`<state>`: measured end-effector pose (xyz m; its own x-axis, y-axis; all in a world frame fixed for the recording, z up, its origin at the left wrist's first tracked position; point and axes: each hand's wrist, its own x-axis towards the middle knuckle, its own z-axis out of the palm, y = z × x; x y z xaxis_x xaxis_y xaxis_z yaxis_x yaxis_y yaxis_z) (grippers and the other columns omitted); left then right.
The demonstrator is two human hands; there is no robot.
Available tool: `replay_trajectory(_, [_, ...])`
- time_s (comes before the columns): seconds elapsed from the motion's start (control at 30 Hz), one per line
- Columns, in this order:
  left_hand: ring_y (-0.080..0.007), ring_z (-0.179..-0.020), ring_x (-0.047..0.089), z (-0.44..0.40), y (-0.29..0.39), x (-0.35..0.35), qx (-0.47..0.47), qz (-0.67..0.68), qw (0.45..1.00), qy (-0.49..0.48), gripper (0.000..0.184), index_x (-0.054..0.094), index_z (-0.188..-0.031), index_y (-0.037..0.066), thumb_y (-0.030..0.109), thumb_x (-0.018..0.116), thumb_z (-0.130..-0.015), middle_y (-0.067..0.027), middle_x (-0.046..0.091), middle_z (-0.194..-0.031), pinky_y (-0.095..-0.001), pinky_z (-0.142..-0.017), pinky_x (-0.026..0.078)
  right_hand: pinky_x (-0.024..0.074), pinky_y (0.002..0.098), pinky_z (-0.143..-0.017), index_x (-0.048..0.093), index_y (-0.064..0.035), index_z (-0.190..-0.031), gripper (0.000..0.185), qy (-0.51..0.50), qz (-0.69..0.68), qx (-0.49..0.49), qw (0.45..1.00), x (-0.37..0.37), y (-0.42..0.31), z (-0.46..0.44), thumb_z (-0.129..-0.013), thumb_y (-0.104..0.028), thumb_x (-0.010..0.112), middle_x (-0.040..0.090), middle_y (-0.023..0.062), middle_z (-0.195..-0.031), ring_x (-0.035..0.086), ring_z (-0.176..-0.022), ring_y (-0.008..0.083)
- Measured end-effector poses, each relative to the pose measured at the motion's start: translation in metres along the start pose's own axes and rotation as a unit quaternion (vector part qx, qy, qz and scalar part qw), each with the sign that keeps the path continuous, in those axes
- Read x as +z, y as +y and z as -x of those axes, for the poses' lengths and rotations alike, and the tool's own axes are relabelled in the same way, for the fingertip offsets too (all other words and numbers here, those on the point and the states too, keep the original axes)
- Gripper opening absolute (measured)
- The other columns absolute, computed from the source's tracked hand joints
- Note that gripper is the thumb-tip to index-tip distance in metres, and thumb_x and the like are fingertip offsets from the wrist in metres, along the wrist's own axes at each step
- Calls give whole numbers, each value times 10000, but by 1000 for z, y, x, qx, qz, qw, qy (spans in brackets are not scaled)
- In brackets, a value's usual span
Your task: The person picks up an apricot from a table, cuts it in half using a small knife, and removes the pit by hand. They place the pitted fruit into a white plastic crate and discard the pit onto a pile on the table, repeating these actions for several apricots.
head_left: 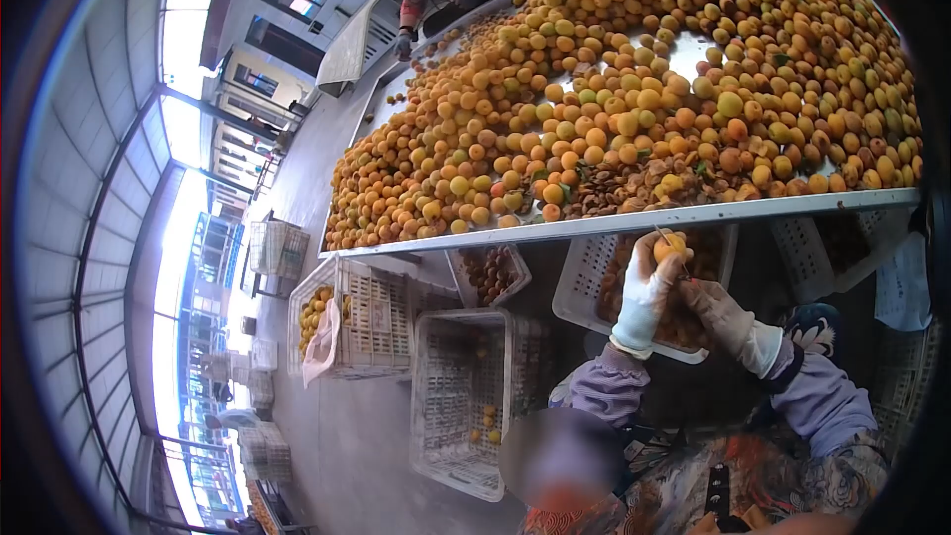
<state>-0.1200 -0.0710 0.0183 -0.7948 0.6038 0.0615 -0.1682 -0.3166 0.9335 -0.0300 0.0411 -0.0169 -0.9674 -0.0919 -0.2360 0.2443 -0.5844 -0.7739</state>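
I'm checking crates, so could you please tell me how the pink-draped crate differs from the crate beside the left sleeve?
The pink-draped crate holds a pile of yellow fruit; the crate beside the left sleeve shows only a few on its bottom. The pink-draped crate has material hanging over its rim; the sleeve-side crate has a bare rim. Both are pale with pierced sides.

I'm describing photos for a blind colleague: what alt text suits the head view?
Gloved left hand holds a yellow-orange fruit, gloved right hand close by, at a table heaped with similar fruit; plastic crates stand below.
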Motion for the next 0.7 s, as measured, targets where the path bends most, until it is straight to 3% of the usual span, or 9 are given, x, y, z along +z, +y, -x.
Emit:
replay_trajectory(0.1, [-142,-950,552,3,4,1,-18,38,999,3,469,390,-1259,-17,241,574,-914,-106,531,-1121,-263,-841,458,527,266,-732,547,-52,-1065,356,-17,-58,12,998,20,-23,9,-892,-362,588,600,5,-948,593,-856,97])
replay_trajectory(0.3, [-177,-874,612,5,-8,3,-87,27,995,42,560,365,-1325,29,442,424,-952,-127,591,-1028,-295,-786,502,523,279,-776,550,-65,-1071,295,8,-93,-33,995,22,6,0,-903,-305,585,596,7,-987,592,-908,106])
replay_trajectory(0.33, [-179,-891,607,5,-6,5,-81,36,995,41,550,363,-1326,29,428,429,-954,-131,587,-1045,-300,-799,499,515,244,-656,562,-88,-1019,298,46,-79,-44,995,26,9,-3,-911,-366,558,591,-10,-880,590,-783,87])
replay_trajectory(0.37, [-182,-909,603,4,-5,7,-76,46,995,39,539,362,-1327,30,415,434,-956,-135,582,-1062,-304,-812,495,515,244,-656,562,-88,-1019,298,46,-78,-43,995,23,2,-1,-911,-366,558,591,-10,-880,590,-783,87])
replay_trajectory(0.43, [-191,-964,582,1,-2,3,-90,65,994,19,504,366,-1315,17,344,483,-950,-139,565,-1109,-311,-850,479,444,207,-515,566,-121,-950,325,9,-48,68,996,14,-19,5,-917,-440,516,549,-40,-747,538,-623,65])
replay_trajectory(0.47, [-194,-986,572,0,-4,-1,-74,48,996,7,493,370,-1306,7,305,511,-939,-138,556,-1127,-312,-865,470,373,195,-448,561,-141,-906,356,-10,-22,75,997,13,-22,5,-914,-489,489,508,-58,-677,481,-539,59])
replay_trajectory(0.6, [-193,-1005,559,0,-3,0,-63,59,996,2,475,389,-1276,-14,238,566,-914,-134,545,-1154,-309,-878,460,381,194,-456,562,-137,-915,331,-34,-46,99,993,23,-32,11,-915,-464,505,505,-59,-669,486,-547,57])
replay_trajectory(0.67, [-190,-1001,559,3,-9,1,-64,58,996,9,469,394,-1275,-13,243,559,-918,-134,545,-1154,-309,-877,461,332,201,-397,549,-130,-899,352,76,-23,-19,997,33,-10,3,-921,-475,483,464,-52,-605,439,-469,59])
replay_trajectory(0.7, [-187,-988,564,4,-12,1,-86,63,994,20,467,395,-1278,-11,245,554,-921,-131,549,-1144,-306,-867,464,332,201,-397,549,-130,-899,352,78,-22,-20,996,38,-2,-3,-921,-475,483,464,-52,-605,439,-469,59])
